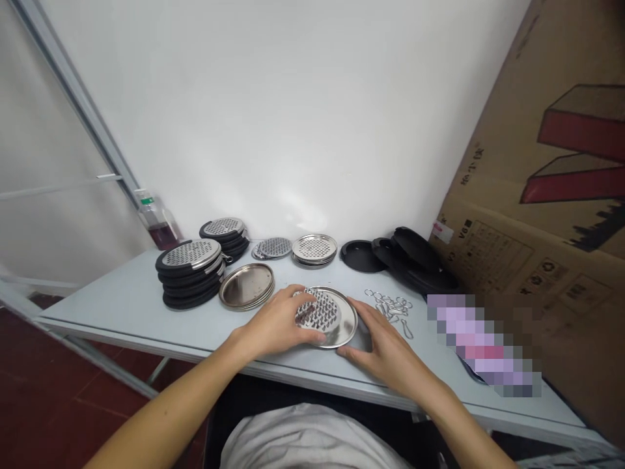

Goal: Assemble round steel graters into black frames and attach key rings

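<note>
My left hand is closed round the edge of a round grater plate, its thumb at the near side and its fingers over the far side. The grater plate lies tilted or off-centre over a shallow round metal dish. On the dish's right rim, my right hand grips with the thumb in front and the fingers behind. Just left of them is a stack of plain metal dishes. Several wire snap hooks lie loose beyond my right hand.
Black-rimmed graters stand in two stacks at the left. Behind are loose grater plates, grater plates on dishes and black holders. A bottle of dark liquid is at the back left. A cardboard box borders the right.
</note>
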{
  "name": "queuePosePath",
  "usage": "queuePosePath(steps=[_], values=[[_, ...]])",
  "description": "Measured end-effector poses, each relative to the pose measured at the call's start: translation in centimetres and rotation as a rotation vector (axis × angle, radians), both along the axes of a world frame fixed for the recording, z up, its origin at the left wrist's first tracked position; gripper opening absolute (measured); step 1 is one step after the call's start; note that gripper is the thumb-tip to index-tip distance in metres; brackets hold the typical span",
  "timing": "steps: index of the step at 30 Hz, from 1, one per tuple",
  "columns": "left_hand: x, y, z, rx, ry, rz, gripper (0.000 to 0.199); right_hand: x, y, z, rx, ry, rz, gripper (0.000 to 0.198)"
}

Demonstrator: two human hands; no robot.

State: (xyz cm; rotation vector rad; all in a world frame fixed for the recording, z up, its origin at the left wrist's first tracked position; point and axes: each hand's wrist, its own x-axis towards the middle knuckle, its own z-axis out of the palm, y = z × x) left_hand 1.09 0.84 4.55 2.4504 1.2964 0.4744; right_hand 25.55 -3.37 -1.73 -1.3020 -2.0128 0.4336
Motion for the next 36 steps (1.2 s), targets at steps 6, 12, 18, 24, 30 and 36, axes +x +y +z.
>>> queuePosePath(steps=[6,12,18,24,30,36], values=[[0.6,-0.3,-0.9,0.002,0.036,-0.045,0.078,0.1,-0.1,0.0,0.013,0.014,0.011,0.081],[0.5,-0.1,-1.4,0.024,0.049,-0.057,0.076,0.0,-0.2,0.2,0.019,0.008,0.01,0.08],[0.8,0.0,-1.9,0.035,0.083,-0.113,0.075,-0.1,-0.2,0.2,0.039,0.017,0.022,0.079],[0.4,-0.1,-1.6,0.071,0.115,-0.077,0.073,-0.1,-0.2,0.3,0.014,-0.003,0.015,0.079],[-0.1,0.2,-1.0,0.05,0.15,-0.094,0.067,0.1,-0.2,-0.2,-0.007,-0.061,-0.012,0.072],[0.4,0.6,-1.0,0.087,0.072,-0.075,0.058,0.1,-0.1,-0.5,-0.008,-0.079,-0.014,0.067]])
